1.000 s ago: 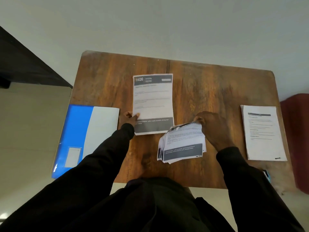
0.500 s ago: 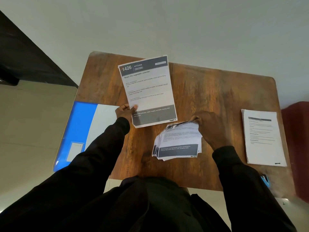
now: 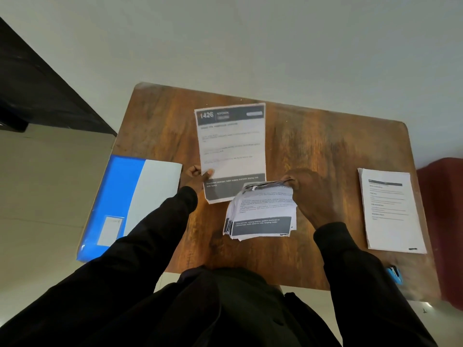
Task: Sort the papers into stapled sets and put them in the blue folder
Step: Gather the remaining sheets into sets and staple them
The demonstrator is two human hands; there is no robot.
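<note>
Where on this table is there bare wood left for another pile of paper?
The table is barest between the sheet headed 1426 and the white pile on the right. A smaller patch lies at the far corner beyond the blue folder. The middle is crowded: the left hand, the right hand and its paper bundle meet there.

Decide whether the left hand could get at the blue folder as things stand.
Probably yes: the blue folder lies just beside the left hand, with nothing between them. That hand is pinching the 1426 sheet, though, so it would likely have to release it first.
</note>
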